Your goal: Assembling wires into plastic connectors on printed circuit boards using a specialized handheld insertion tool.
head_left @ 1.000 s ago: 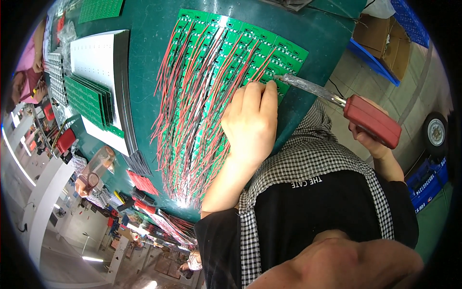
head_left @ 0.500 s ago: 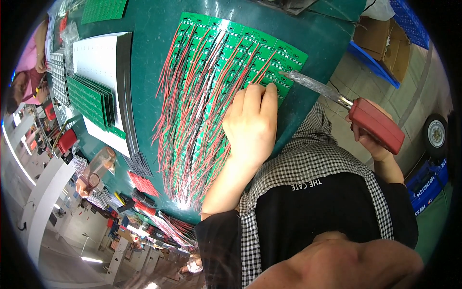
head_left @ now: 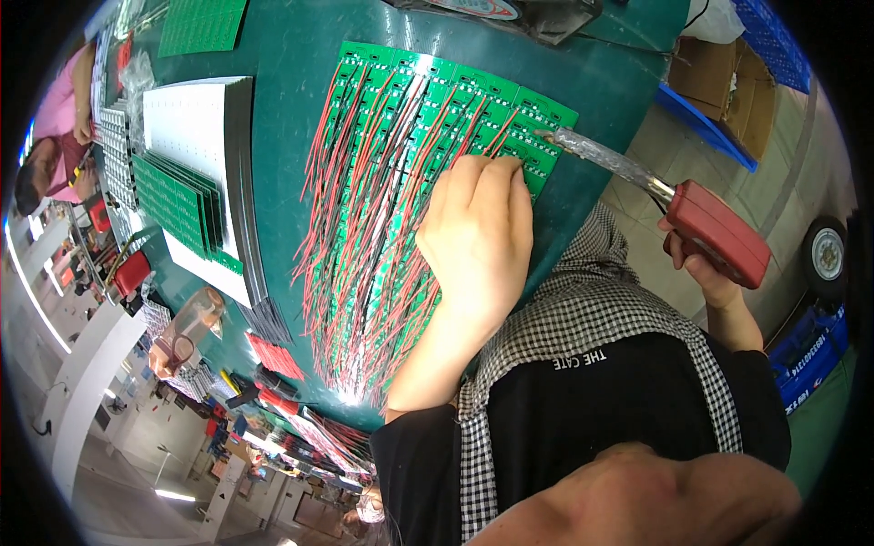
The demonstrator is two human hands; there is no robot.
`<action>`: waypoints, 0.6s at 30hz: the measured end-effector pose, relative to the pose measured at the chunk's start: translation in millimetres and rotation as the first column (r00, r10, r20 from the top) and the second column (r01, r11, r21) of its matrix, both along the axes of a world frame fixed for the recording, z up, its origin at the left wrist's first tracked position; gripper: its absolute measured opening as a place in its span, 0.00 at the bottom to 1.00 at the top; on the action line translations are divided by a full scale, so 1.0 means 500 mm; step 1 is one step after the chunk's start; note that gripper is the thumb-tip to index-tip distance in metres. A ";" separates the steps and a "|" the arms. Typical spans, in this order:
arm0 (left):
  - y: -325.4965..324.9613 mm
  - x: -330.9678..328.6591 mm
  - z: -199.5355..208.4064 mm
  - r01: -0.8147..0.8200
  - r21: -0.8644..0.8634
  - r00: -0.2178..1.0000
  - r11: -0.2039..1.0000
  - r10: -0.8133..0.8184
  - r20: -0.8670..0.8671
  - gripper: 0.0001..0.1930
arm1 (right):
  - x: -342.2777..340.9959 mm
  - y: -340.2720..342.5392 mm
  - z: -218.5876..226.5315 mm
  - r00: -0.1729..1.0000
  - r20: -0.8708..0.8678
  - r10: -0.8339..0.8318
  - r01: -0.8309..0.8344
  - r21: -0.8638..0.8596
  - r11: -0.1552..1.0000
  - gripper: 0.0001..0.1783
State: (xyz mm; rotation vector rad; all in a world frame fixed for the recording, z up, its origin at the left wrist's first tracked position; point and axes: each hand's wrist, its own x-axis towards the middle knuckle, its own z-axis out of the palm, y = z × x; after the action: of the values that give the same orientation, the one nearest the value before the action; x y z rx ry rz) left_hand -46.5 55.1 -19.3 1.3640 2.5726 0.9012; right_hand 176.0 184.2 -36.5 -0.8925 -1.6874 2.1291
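A panel of green circuit boards point(head_left: 546, 107) lies on the table, with long red and black wires point(head_left: 364, 209) attached in rows and trailing toward me. My left hand point(head_left: 478, 232) rests over the panel's right part, its fingers curled down and closed. Their tips hide whatever is pinched there. My right hand point(head_left: 706, 268) is wrapped around the red grip of a soldering gun point(head_left: 719, 232). The gun's barrel is wrapped in silvery foil, and its tip is over the panel's right side, just beyond my left fingertips.
Left of the panel, a stack of white sheets point(head_left: 196, 114) bears several upright green boards point(head_left: 173, 200). Bundled red wires point(head_left: 275, 355) and a clear plastic cup point(head_left: 202, 309) are closer in. A cardboard box point(head_left: 706, 68) stands at the right. Another person point(head_left: 68, 118) sits far left.
The table scene has shifted slightly down in view. Relative to the panel, the soldering gun's tip has moved a little away and to the right. My left hand stays curled over the panel.
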 end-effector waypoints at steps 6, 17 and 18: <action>0.025 0.004 -0.015 -0.040 -0.021 0.999 0.999 0.040 0.004 0.03 | -0.006 -0.004 0.011 0.999 0.026 -0.041 0.043 -0.073 0.996 0.38; 0.023 0.002 -0.013 -0.030 -0.040 1.000 0.999 0.030 -0.010 0.03 | -0.013 0.007 0.016 0.999 0.041 0.033 -0.031 -0.037 0.999 0.39; 0.025 0.003 -0.015 -0.025 -0.037 1.000 0.999 0.025 -0.003 0.03 | -0.013 0.009 0.017 0.999 0.034 0.032 -0.032 -0.006 0.999 0.38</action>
State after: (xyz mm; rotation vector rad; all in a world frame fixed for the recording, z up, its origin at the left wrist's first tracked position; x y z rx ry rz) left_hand -44.8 67.8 -26.8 1.3268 2.6007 0.8513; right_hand 169.7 188.5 -28.3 -0.9138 -1.7247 2.1517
